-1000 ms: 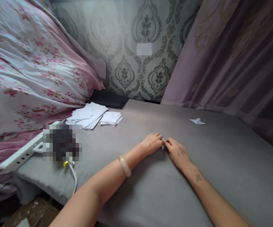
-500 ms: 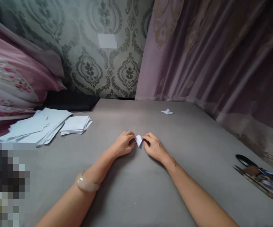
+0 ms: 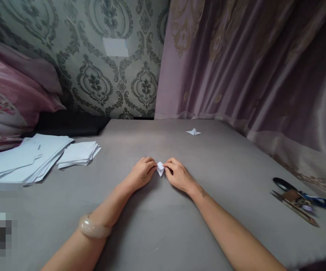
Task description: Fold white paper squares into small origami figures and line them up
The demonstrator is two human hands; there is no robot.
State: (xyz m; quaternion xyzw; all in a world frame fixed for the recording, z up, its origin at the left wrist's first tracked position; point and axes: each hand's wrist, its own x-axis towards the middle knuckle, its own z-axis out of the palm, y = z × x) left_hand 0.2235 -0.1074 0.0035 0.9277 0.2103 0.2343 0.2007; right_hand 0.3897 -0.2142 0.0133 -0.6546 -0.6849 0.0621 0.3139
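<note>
A small piece of folded white paper (image 3: 160, 169), roughly diamond-shaped with creases showing, lies between my two hands over the grey surface. My left hand (image 3: 143, 173) pinches its left corner, fingers closed and partly hiding that edge. On the opposite side my right hand (image 3: 179, 175) grips the right corner between thumb and fingers. Farther back, to the right, rests another folded white paper shape (image 3: 193, 131) with a raised middle, apart from both hands. A pale bangle (image 3: 93, 227) circles my left forearm.
Large paper sheets (image 3: 24, 160) and a stack of smaller white papers (image 3: 79, 153) lie at the left. Scissors with blue handles (image 3: 318, 201) and a pointed tool (image 3: 298, 211) sit at the right. Curtains (image 3: 236, 64) and a patterned wall (image 3: 95, 81) bound the grey surface (image 3: 163, 229).
The view has shifted a little to the right, so most things appear farther left. Both hands stay on the folded paper, whose creased face now shows more openly.
</note>
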